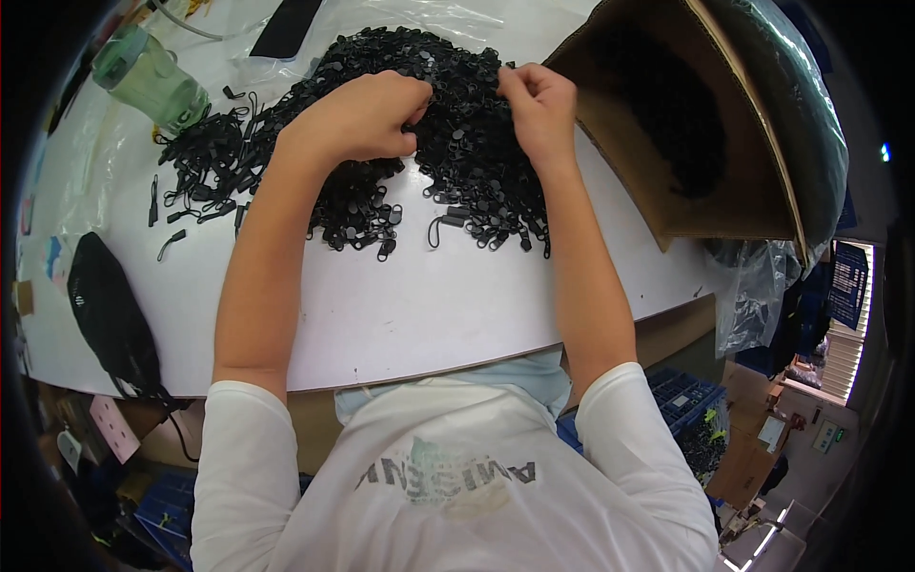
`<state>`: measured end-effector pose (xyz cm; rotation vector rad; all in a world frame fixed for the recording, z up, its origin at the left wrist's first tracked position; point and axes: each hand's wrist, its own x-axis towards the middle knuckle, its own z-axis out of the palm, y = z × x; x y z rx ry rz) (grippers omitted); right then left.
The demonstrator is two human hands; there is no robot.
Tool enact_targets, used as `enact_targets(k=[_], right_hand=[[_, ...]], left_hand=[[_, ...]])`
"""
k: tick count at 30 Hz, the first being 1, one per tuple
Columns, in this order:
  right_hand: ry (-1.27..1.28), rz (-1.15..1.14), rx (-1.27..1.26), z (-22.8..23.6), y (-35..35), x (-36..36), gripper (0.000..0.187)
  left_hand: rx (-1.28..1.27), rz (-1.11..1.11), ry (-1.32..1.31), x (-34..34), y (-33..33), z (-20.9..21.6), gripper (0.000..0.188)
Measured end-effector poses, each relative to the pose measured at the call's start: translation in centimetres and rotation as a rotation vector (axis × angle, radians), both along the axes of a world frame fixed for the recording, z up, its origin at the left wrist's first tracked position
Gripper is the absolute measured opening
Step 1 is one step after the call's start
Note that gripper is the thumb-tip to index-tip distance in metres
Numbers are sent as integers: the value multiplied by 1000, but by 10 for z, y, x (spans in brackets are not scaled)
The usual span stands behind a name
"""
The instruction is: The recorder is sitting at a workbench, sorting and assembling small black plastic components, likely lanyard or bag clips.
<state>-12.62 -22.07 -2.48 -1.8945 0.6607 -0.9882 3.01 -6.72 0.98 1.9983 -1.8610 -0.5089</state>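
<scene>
A big heap of small black zipper pulls (477, 143) is spread over the white table, many with cord loops or little flat tabs. Over its left part, my left hand (367, 116) is closed, fingers curled under and thumb bent in. Whatever its fingertips hold is hidden. At the heap's right edge my right hand (545, 107) is pinched, thumb against forefinger, with a small black zipper pull (508, 66) at the tips. Between my forearms, a few loose pieces lie along the heap's near edge. A smaller cluster of corded pulls (205, 157) lies to the left.
An open cardboard box (629, 181) lined with plastic leans at the right, dark pieces inside. A green translucent bottle (148, 78) stands far left, near a dark phone-like slab (286, 29). A black pouch-like item (110, 305) lies at the left table edge. Blue crates (681, 396) sit below right.
</scene>
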Motion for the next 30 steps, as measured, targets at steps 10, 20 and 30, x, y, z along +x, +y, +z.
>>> enact_targets(k=[10,20,30], right_hand=[[245,203,-126,10,10,12,32],[-152,205,863,61,52,-73,41],[257,380,1663,29,237,-217,22]], left_hand=[[-166,-23,-46,5,1,2,11],[-349,-49,40,11,7,5,13],[-175,26,877,7,9,39,4]])
